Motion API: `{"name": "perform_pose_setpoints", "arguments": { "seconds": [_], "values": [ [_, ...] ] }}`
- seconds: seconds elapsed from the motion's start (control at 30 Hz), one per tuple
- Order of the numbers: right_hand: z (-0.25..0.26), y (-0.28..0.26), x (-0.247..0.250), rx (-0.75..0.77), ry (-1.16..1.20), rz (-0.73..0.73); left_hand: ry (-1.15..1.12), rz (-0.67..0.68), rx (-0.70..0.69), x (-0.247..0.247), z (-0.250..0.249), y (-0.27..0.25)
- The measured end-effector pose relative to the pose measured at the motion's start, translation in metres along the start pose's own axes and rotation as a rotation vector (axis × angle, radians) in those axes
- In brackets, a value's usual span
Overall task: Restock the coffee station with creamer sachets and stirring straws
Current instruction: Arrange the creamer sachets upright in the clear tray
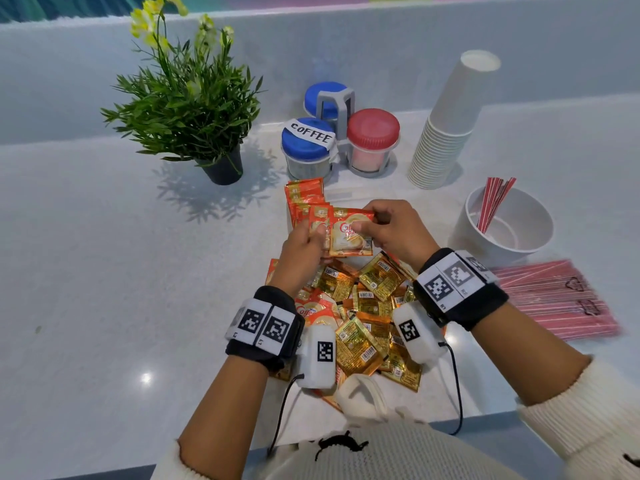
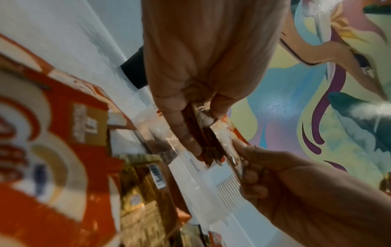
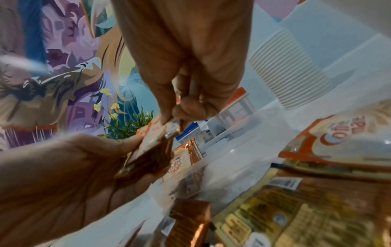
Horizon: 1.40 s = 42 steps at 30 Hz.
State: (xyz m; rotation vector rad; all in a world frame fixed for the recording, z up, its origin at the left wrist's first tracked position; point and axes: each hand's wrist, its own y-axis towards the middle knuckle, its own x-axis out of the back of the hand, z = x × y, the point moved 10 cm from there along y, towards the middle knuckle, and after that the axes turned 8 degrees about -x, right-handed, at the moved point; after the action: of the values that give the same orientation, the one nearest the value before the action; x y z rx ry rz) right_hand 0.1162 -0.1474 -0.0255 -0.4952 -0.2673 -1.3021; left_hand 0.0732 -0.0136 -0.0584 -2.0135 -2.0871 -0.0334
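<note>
A pale counter (image 1: 86, 254) runs the width of the station, with a tall stack of paper cups (image 1: 446, 126) at the back right, a potted plant (image 1: 194, 109) at the back left and three lidded jars (image 1: 341, 136) between them. Nearer the person, a loose heap of creamer sachets (image 1: 367, 306) lies between the two wrists, and a neater row of standing sachets (image 1: 304, 199) sits just beyond the hands, in what looks like a clear holder I can barely make out. To the right a white tub (image 1: 509, 226) holds a few red stirring straws (image 1: 495, 202), and a flat packet of straws (image 1: 557, 299) lies just in front of it, blurred at its far end.

Both hands are raised over the heap. The left hand (image 1: 304, 247) pinches a small bundle of sachets by its lower left, and the right hand (image 1: 398, 230) pinches the upper right corner of the front sachet (image 1: 349, 233).

These packets should be light, thin and crinkly, with slick foil that slides pack on pack. I would hold them by the crimped edges, squared together.

How many sachets the left hand holds is hidden, and the wrist views are too smeared to say.
</note>
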Motion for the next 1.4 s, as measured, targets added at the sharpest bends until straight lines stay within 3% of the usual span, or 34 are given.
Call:
{"name": "perform_pose_setpoints", "arguments": {
  "seconds": [0.27,0.4,0.57,0.73,0.87,1.0,1.17,1.4],
  "values": [
    [-0.008,0.012,-0.002,-0.104,0.130,-0.077,-0.002,0.011,-0.029,-0.012,0.001,0.009],
    [-0.011,0.015,-0.004,-0.141,0.256,-0.037,0.017,-0.004,-0.088,-0.011,-0.007,0.017],
    [-0.003,0.026,0.003,-0.113,0.215,-0.012,0.070,-0.001,-0.148,-0.010,-0.024,0.033],
    [0.000,0.050,0.029,-0.084,0.112,-0.126,0.289,-0.232,-0.222,0.017,-0.041,0.051],
    [-0.006,0.067,0.040,-0.081,-0.049,-0.201,0.538,-0.248,-0.082,0.019,-0.029,0.059],
    [-0.016,0.080,0.026,-0.115,-0.147,-0.156,0.613,-0.195,0.056,0.011,-0.006,0.069],
    [-0.017,0.088,0.010,-0.122,-0.218,-0.167,0.504,-0.244,0.027,0.017,0.002,0.078],
    [-0.003,0.089,0.009,-0.075,-0.337,-0.259,0.518,-0.264,-0.015,0.020,0.007,0.083]
  ]
}}
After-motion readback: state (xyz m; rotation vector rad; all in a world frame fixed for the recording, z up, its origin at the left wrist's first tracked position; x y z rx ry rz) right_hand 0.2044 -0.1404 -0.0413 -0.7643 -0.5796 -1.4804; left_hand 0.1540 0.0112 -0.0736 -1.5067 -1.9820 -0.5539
